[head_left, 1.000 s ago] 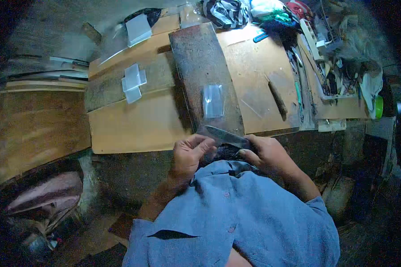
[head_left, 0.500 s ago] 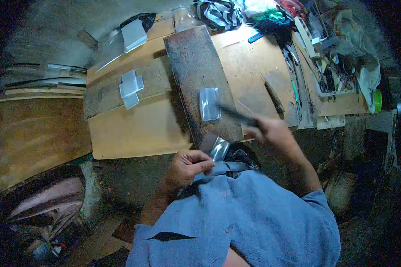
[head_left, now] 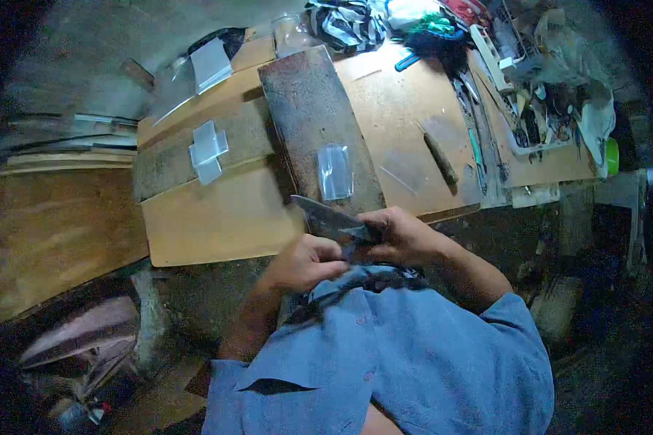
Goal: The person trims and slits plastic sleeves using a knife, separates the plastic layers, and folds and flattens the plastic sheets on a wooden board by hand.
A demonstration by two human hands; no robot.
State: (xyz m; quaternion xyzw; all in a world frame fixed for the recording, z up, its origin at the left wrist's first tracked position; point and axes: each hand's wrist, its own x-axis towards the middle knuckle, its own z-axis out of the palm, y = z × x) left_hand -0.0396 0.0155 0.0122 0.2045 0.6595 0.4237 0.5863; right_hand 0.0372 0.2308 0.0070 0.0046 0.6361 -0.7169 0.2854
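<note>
In my right hand [head_left: 406, 235] is a knife [head_left: 326, 217], gripped by its handle, with the broad dark blade pointing left in front of my body. My left hand [head_left: 308, 262] is closed just below the blade, its fingers pinched around a clear plastic piece that the knife and fingers mostly hide. Beyond the knife, a flat clear plastic piece [head_left: 336, 172] lies on the thick dark wooden board [head_left: 305, 94]. More clear pieces [head_left: 208, 151] overlap crosswise on a second board to the left.
A stack of clear sheets [head_left: 212, 65] lies at the back left. On the right are a dark slim tool [head_left: 440, 162], a white basket of tools [head_left: 551, 147] and a green cup [head_left: 612, 157]. Bags and cloths crowd the back of the table [head_left: 218, 225].
My right hand has brought the knife from the right of the board down and left, towards my left hand. The plastic in my left hand is now largely covered.
</note>
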